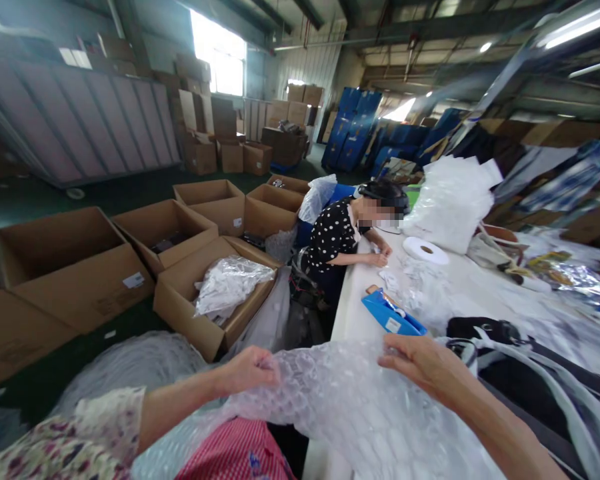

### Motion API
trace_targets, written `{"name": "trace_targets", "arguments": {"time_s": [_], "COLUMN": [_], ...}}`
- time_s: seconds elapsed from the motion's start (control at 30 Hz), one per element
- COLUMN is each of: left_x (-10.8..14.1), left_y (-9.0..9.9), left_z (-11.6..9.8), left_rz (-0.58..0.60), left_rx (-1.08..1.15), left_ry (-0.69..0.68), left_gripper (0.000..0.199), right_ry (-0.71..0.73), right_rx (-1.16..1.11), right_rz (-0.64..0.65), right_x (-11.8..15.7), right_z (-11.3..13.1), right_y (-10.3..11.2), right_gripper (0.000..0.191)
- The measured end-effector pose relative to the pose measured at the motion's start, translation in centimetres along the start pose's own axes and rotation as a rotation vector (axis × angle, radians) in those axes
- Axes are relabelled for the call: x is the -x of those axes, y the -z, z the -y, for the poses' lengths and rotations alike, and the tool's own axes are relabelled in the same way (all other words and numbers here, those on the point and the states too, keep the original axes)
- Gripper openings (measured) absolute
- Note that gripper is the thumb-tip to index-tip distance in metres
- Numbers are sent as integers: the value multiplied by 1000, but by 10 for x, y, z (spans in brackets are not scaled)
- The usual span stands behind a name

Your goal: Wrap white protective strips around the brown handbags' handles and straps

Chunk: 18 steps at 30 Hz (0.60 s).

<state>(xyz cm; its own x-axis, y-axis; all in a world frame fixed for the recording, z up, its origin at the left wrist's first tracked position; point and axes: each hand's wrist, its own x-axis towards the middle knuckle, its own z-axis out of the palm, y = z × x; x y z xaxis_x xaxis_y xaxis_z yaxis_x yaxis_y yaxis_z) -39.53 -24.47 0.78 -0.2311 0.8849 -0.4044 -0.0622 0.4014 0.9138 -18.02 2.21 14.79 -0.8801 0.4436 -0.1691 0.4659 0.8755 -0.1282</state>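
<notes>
A sheet of clear bubble wrap [340, 390] stretches between my two hands, over my lap and the near edge of the white table. My left hand [250, 370] is closed on its left edge, fingers curled into the plastic. On the other side my right hand [423, 360] grips the upper right edge between thumb and fingers. The wrap's lower part spreads over the table's front corner and runs down on the left over red checked cloth [237, 450]. Just beyond my right hand lies a blue open bin [393, 315] with small items in it.
Open cardboard boxes [75, 287] stand to the left, one holding clear plastic bags [233, 283]. A large roll of bubble wrap [135, 363] lies beside me. Across the table [353, 310] a co-worker [333, 233] bends over small pieces. Black bags [525, 380] sit at right.
</notes>
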Motion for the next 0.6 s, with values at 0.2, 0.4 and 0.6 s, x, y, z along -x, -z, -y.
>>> {"name": "trace_targets", "arguments": {"time_s": [0.2, 0.4, 0.6], "left_x": [1, -9, -14], "left_y": [-13, -50, -57], "left_z": [-13, -36, -18], "left_rz": [-131, -146, -172], "left_rx": [-270, -503, -647], "left_ry": [-82, -255, -343], "left_gripper": [18, 30, 27], "right_ry": [79, 149, 328], "right_rx": [-46, 212, 156], "right_rz": [42, -81, 96], "right_x": [-10, 0, 8], "right_z": [-12, 12, 113], "right_y": [1, -7, -47], "right_gripper": [24, 27, 16]}}
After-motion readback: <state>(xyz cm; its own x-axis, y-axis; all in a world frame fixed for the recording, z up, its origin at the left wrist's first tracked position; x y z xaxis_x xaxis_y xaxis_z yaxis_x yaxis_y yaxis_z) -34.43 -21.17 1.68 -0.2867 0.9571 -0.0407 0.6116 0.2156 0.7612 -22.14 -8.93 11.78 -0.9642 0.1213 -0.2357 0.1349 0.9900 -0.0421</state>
